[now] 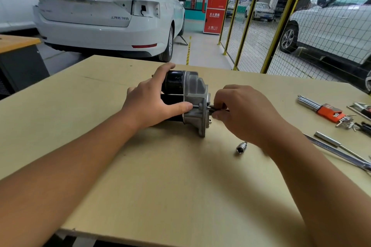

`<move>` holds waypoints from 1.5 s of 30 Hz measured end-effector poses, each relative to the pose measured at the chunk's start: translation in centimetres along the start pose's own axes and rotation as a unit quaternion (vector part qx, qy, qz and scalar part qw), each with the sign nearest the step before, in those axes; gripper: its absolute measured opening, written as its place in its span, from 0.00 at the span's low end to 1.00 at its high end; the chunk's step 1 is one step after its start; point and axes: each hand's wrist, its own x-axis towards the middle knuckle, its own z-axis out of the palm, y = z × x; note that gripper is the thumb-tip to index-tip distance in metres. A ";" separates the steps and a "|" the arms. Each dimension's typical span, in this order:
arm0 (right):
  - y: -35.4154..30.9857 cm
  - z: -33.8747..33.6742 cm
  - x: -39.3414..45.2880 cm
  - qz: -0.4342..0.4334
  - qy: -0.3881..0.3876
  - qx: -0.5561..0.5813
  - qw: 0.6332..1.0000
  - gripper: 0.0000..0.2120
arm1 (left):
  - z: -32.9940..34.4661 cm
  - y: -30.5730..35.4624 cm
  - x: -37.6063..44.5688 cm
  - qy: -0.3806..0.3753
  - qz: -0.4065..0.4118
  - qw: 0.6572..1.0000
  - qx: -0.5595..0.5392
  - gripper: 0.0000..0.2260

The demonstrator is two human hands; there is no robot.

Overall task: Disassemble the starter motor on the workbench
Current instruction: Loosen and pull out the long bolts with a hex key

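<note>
The starter motor is laid on its side near the middle of the workbench. Its black round body is gripped by the left hand, with the fingers curled over the top and the thumb pressed along the near side. A small dark part at the grey metal end is pinched by the fingers of the right hand (what the part is cannot be made out).

The motor is judged to be heavy and hard, since it looks like solid metal. The black body looks smooth and round, so it could roll or slip. It is best held around that body, and the flat grey end can be left resting on the bench.

A small silver socket is seen just beside the right wrist. Further right, a set of hex keys in an orange holder and a long metal bar are laid out. White cars and a yellow fence are seen behind.
</note>
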 end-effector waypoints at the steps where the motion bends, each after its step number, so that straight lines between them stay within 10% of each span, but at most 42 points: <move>1: 0.0 0.1 0.0 0.002 -0.004 0.000 1.000 0.05 | 0.0 0.0 0.0 0.000 0.001 1.000 0.002 0.46; 45: -0.5 -0.1 -0.1 0.019 0.003 0.008 1.000 0.03 | -0.1 0.4 -0.2 -0.004 -0.012 0.999 -0.047 0.46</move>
